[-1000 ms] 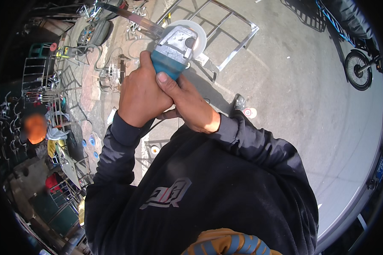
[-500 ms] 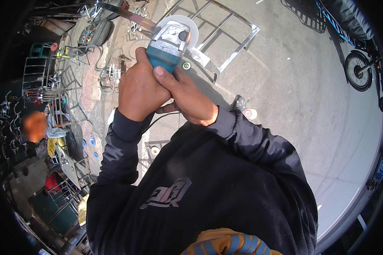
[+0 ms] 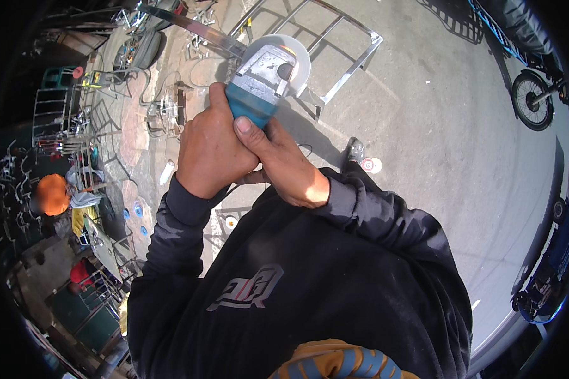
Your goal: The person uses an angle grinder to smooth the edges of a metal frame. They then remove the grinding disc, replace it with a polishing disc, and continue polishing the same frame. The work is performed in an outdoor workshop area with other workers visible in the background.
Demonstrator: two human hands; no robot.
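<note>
Both my hands grip a teal and silver angle grinder held out in front of my chest. My left hand wraps the teal body from the left. My right hand clasps it from the right, thumb laid up along the body. The grinder's round white guard and disc point away from me, over a shiny steel tube frame lying on the concrete ground. I cannot tell whether the disc touches the frame. A dark cable runs down from under my hands.
A long steel bar crosses behind the grinder. Metal racks and wire frames crowd the left side, where a person in orange sits. A small disc lies by my shoe. A motorbike wheel stands at the right.
The grinder and both hands have shifted slightly up and away from my chest, tilting over the steel frame. The grip is the same.
</note>
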